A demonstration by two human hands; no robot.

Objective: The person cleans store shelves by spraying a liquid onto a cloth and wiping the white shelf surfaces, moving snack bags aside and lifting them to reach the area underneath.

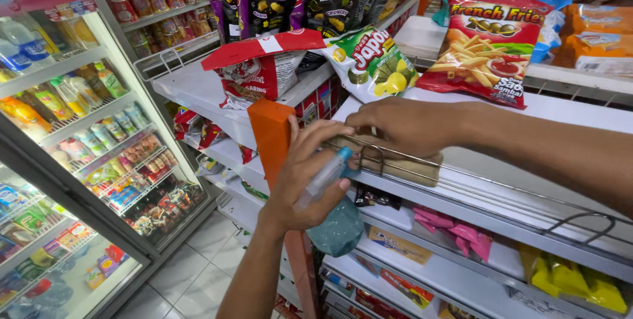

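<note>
The left hand (306, 174) grips a clear spray bottle (324, 175) with a blue tip, fingers wrapped round it. The right hand (395, 124) presses a brown cloth (402, 164) along the white shelf (580, 121) edge — fingers bent over it, beside the wire rail (461, 177).

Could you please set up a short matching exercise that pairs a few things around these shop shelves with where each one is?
Things:
1. Clear spray bottle
2. Red bag of fries snack
3. Bottled drinks
4. Teal cloth

Places:
A. Behind the glass cooler door on the left
B. Hanging below the left hand
C. Lying on the top white shelf
D. Held in the left hand

Pairs: 1-D, 2-C, 3-A, 4-B

The right hand rests at the shelf's wire rail.
</note>
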